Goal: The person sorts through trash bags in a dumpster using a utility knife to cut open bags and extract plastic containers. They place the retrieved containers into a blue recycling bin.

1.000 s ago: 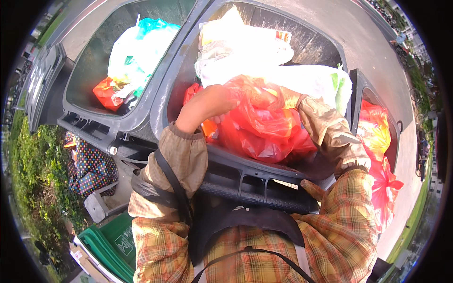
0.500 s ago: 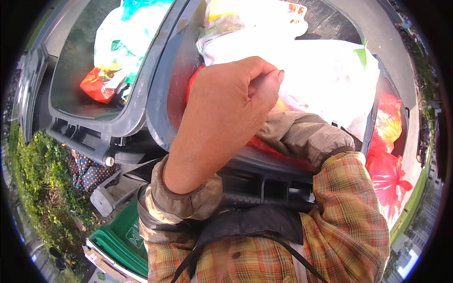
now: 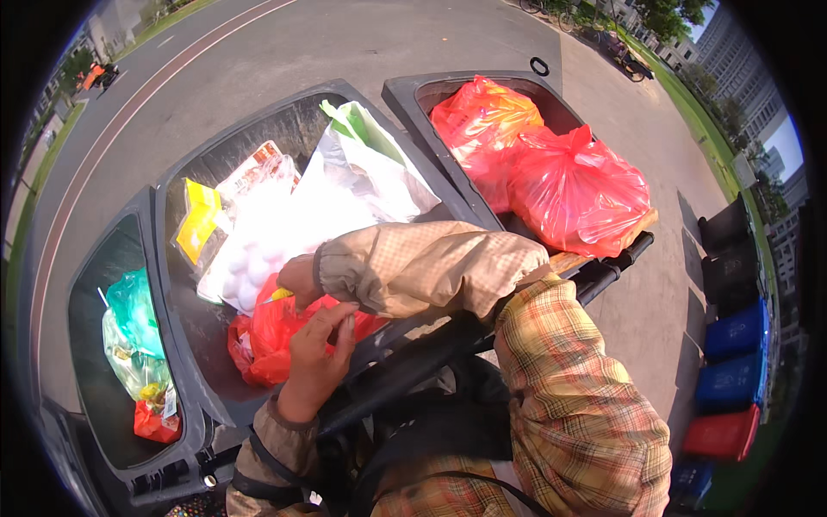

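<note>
My left hand (image 3: 317, 355) is raised over the front edge of the middle grey wheeled bin (image 3: 198, 362). Its thumb and forefinger come together in a pinch; whatever they hold, if anything, is too small to make out. Just behind it lies a red plastic bag (image 3: 267, 340) inside the bin. My right arm reaches across to the left, and my right hand (image 3: 297, 280) is at that red bag, its fingers hidden behind the cuff and bag. Beside it are white round objects (image 3: 250, 271), a yellow-and-clear packet (image 3: 200, 220) and a glaring white bag (image 3: 370, 177).
At left stands another bin (image 3: 103, 414) holding a green bag (image 3: 136, 314) and a small red bag (image 3: 157, 422). Full red bags (image 3: 581, 185) fill the bin at right, near a wooden piece (image 3: 639, 228). Blue bins (image 3: 730, 379) and a red one (image 3: 722, 432) line the far right.
The view has swung, bringing the road and the right bin into sight. My left hand now appears lower and further left. The back of my right hand has come into view.
</note>
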{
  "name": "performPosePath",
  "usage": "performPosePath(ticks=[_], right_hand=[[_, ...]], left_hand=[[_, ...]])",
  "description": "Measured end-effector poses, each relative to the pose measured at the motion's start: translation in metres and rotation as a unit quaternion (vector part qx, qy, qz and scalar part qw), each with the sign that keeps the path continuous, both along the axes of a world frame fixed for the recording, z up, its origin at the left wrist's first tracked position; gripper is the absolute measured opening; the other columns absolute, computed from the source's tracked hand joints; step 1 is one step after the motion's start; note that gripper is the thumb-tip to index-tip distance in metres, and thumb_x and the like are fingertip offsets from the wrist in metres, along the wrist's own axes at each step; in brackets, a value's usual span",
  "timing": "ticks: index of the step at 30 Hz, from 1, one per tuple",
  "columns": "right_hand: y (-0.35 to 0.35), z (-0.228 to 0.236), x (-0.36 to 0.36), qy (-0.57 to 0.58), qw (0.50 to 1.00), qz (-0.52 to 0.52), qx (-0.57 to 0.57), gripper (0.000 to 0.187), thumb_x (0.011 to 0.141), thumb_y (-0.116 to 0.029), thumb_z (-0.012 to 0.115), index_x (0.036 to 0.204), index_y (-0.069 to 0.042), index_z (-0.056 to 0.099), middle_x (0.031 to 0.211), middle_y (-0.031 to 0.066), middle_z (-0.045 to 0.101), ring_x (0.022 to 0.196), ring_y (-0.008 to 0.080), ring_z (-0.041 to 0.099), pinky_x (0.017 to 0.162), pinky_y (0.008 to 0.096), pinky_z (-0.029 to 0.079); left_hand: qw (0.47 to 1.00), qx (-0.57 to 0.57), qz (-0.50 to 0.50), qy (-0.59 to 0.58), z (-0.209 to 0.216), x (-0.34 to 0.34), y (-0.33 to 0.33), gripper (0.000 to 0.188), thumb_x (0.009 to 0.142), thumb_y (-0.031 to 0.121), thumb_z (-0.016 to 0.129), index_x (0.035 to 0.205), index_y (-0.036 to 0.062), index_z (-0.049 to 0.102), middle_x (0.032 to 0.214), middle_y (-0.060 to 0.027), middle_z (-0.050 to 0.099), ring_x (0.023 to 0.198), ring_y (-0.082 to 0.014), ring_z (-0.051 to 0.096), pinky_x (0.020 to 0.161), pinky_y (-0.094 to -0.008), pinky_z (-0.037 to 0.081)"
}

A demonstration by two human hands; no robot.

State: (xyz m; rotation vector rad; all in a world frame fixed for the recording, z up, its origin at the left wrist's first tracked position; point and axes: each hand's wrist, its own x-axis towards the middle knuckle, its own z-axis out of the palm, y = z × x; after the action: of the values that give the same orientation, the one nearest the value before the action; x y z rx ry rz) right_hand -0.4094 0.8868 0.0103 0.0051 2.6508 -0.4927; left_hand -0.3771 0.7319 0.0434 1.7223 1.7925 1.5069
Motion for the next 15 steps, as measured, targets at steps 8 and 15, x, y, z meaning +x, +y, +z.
performPosePath(ticks=[8,15], right_hand=[[0.176,0.145,0.278,0.245,0.867,-0.336,0.273,0.054,0.061,-0.023,0.071,0.106,0.001,0.053,0.096,0.0193,0.057,0.091,0.0333,0.055,0.076,0.0389,0.045],[0.221,0.093,0.379,0.116,0.813,-0.460,0.338,0.043,0.059,-0.029,0.069,0.088,0.001,0.057,0.085,0.0193,0.060,0.086,0.0353,0.057,0.075,0.0422,0.045]], left_hand=[[0.981,-0.145,0.006,-0.127,-0.004,-0.004,-0.009,0.016,0.083,0.000,0.054,0.099,0.0017,0.058,0.065,0.0000,0.052,0.056,-0.0035,0.049,0.050,-0.0180,0.038],[0.981,-0.166,0.005,-0.103,-0.028,0.001,-0.005,0.013,0.084,0.001,0.052,0.095,0.0017,0.059,0.063,0.0015,0.050,0.054,-0.0032,0.043,0.049,-0.0171,0.035]])
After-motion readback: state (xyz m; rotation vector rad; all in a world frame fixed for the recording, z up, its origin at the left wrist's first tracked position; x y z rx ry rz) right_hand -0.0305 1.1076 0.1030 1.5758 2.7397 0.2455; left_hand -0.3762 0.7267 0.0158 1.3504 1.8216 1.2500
